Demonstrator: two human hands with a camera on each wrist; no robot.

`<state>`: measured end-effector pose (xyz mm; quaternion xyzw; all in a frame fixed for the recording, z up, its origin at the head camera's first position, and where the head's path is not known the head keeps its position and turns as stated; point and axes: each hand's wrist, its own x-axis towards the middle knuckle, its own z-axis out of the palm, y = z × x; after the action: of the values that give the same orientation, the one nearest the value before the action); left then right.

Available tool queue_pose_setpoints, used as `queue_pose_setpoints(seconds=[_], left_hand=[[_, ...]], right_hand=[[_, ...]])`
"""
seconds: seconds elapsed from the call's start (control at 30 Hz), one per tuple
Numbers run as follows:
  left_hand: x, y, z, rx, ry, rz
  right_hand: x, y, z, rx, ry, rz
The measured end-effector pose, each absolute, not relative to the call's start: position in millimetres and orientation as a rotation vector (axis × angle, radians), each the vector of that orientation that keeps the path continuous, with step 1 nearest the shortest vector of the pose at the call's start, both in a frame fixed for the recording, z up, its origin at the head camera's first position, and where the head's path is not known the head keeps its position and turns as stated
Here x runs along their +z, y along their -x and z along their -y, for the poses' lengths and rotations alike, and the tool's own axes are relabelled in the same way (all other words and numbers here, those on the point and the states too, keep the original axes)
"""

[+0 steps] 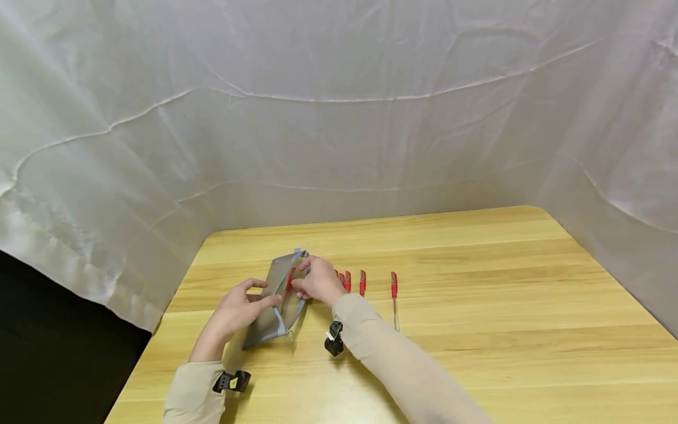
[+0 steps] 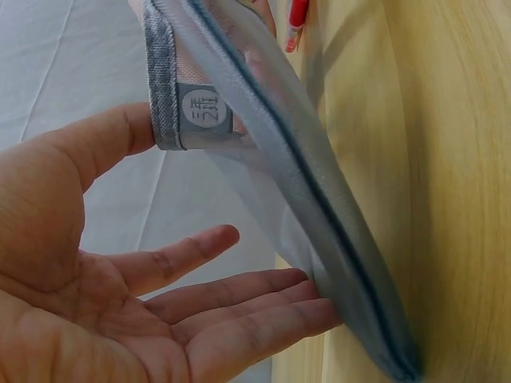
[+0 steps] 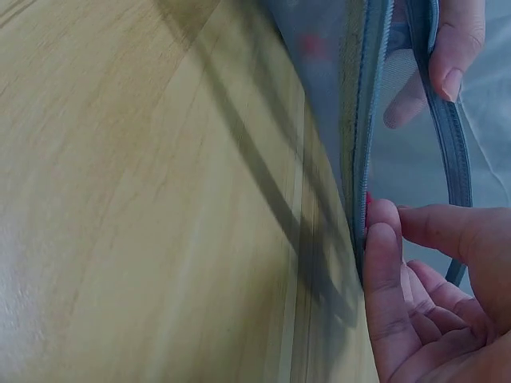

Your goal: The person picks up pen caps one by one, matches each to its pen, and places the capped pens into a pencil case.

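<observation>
A grey-blue mesh zipper pouch (image 1: 258, 337) stands tilted on its side edge, mouth spread. My left hand (image 1: 241, 306) holds its left wall, thumb over the rim and extended fingers against the outside; the left wrist view shows the thumb at a fabric label (image 2: 204, 110). In the pouch's mouth, my right hand (image 1: 320, 281) pinches a clear pen with a red cap (image 1: 290, 279). Only a sliver of red shows at the right fingertips (image 3: 383, 239) in the right wrist view; mesh and fingers hide the rest.
Several red-capped pens lie in a row right of the pouch, one pen (image 1: 362, 282) near the right hand and another pen (image 1: 394, 285) farther right. The wooden table (image 1: 503, 318) is bordered by a pale cloth curtain (image 1: 371, 147) at the back and sides.
</observation>
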<state>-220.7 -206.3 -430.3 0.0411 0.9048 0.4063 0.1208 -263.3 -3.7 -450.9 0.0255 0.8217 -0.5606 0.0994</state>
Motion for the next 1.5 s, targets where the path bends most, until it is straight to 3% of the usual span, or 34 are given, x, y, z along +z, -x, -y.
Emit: queue_pose_setpoints(seconds=[1.5], left_hand=[[-430.3, 220.7, 210.0, 1.201, -0.1, -2.631]], right_hand=[[-437.5, 258.2, -46.1, -1.548, 0.064, -2.467]])
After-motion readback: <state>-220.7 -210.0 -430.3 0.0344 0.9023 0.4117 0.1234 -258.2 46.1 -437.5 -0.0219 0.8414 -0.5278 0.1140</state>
